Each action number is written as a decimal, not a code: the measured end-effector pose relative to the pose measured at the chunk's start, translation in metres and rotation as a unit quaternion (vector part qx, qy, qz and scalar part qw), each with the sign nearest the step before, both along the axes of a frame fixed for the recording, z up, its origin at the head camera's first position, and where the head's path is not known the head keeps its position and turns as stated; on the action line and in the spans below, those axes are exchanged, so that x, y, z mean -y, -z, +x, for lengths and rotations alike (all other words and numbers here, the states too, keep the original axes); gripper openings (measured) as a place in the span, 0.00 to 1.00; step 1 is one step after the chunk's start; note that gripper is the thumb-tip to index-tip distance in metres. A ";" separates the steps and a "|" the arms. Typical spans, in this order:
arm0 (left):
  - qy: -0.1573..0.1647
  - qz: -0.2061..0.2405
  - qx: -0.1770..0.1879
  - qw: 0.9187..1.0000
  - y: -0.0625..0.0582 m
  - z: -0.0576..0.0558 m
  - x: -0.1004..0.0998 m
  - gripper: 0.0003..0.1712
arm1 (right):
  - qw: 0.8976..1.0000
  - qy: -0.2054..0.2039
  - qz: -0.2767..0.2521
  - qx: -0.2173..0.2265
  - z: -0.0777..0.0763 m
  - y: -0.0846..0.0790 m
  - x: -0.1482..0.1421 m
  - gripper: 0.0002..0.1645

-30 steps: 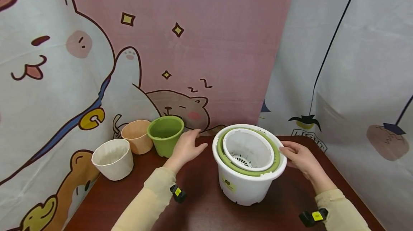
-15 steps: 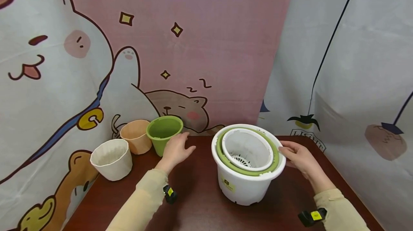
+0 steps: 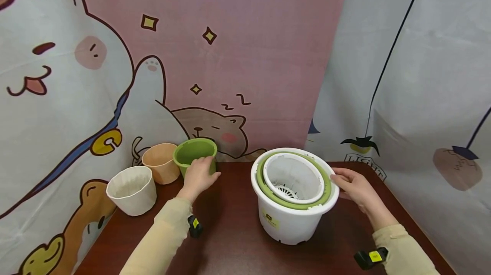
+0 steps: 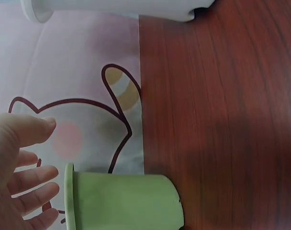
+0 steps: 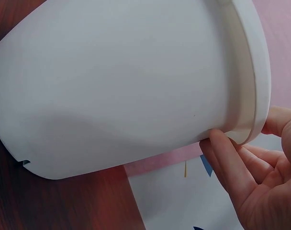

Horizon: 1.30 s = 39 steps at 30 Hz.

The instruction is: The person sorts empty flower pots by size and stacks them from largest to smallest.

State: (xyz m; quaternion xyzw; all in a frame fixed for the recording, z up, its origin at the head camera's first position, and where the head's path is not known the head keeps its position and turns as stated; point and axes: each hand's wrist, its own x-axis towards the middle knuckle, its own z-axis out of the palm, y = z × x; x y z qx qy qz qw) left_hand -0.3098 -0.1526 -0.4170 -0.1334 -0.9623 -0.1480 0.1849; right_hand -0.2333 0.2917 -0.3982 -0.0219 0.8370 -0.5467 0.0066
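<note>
My left hand [image 3: 198, 178] is beside a green flower pot [image 3: 194, 150], its fingertips near the pot's right rim. In the left wrist view, the thumb and fingers are spread, with a small gap between them and the green pot [image 4: 126, 201]. With thumb and fingers, my right hand [image 3: 355, 189] pinches the right rim of a large white flower pot [image 3: 289, 226], also seen in the right wrist view. Nested inside the large pot are a green pot [image 3: 262, 180] and a smaller white pot [image 3: 303, 172] with a slotted bottom.
An orange pot [image 3: 163, 168] stands left of the green one, and a cream faceted pot [image 3: 134, 196] sits nearer on the left. All stand on a dark red-brown table [image 3: 230, 241]. Behind it hangs a printed pink and white cloth [image 3: 261, 53].
My left hand has moved left, from between the pots to the green pot's right rim. The right hand keeps its hold on the large white pot, which stays in place.
</note>
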 end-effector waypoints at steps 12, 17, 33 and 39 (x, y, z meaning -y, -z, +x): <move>-0.011 -0.022 -0.005 1.000 -0.007 -0.016 0.016 0.31 | 1.000 0.000 0.002 -0.002 0.000 0.000 0.000 0.36; -0.015 -0.036 -0.002 0.999 -0.008 -0.022 0.021 0.31 | 1.000 0.001 0.005 -0.002 -0.001 0.000 0.000 0.36; -0.023 -0.080 0.017 0.996 -0.005 -0.032 0.031 0.30 | 1.000 -0.001 -0.002 -0.002 0.001 0.000 0.001 0.35; -0.024 -0.083 0.035 0.996 -0.003 -0.033 0.035 0.30 | 1.000 -0.001 -0.001 -0.002 0.000 0.000 0.001 0.35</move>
